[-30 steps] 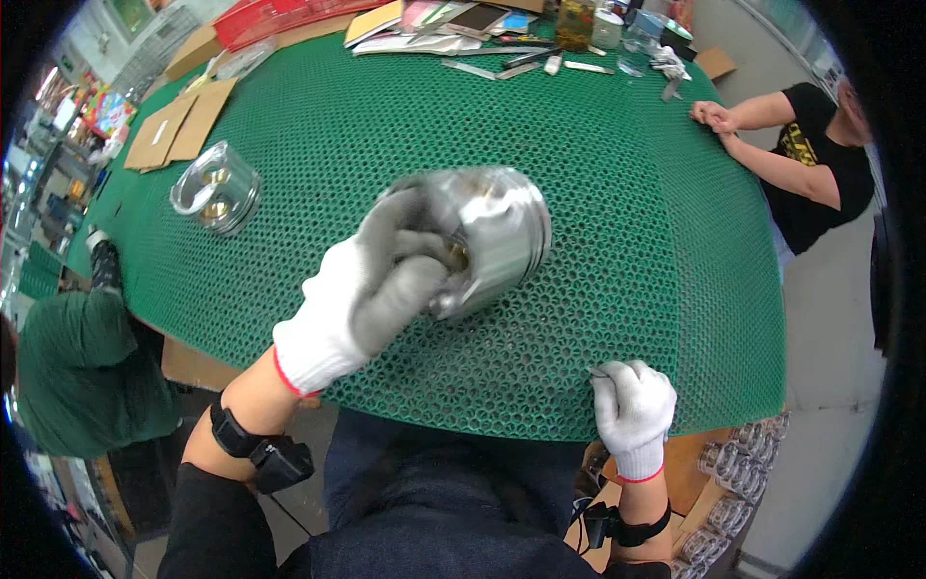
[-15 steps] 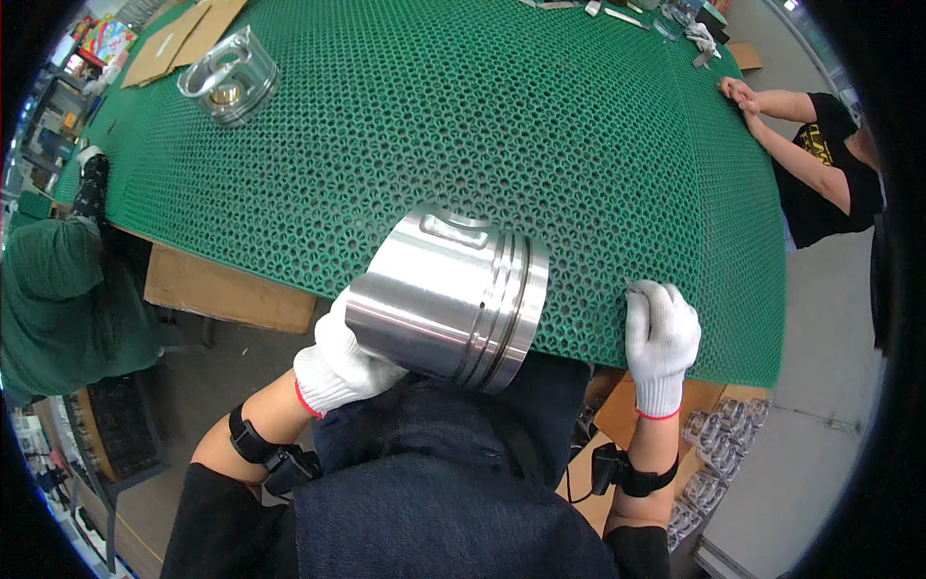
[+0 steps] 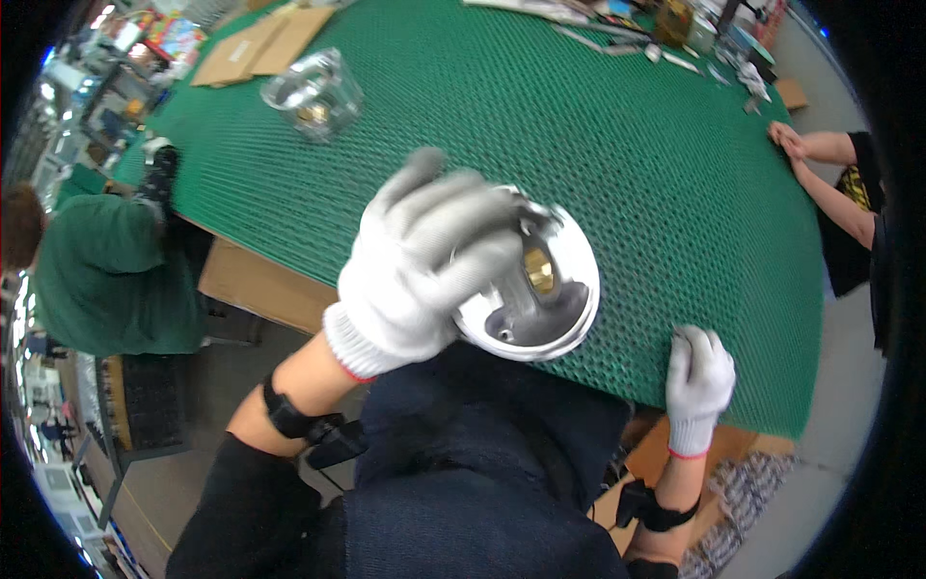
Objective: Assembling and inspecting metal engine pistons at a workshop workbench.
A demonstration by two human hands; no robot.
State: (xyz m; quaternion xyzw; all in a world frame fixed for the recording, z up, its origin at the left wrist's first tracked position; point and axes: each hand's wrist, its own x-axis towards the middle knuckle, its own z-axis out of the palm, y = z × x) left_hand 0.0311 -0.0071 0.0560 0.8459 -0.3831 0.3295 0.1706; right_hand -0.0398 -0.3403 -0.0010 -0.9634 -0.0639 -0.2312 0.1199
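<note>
A shiny metal piston (image 3: pixel 564 323) is held up above the near edge of the table, its hollow underside turned to view with a brass-coloured bushing inside. My left hand (image 3: pixel 410 261), in a white knit glove, grips it from the left, with blurred fingers reaching across its upper side. Over the table's near right part, my right hand (image 3: pixel 701 376) is closed in a matching glove. Whatever its curled fingers may hold is hidden. Another piston (image 3: pixel 323 101) stands on the table at the far left.
The table has a green perforated mat (image 3: pixel 637 203). Flat cardboard (image 3: pixel 256 46) lies at the far left, tools and jars (image 3: pixel 675 34) at the far right. A person in green (image 3: pixel 116 270) is at the left, another's clasped hands (image 3: pixel 789 143) at the right edge. Pistons (image 3: pixel 738 511) stand below right.
My left hand has turned the piston from its ringed side to its open underside, coming up over it. The right hand stays closed near the table edge. The whole view has shifted.
</note>
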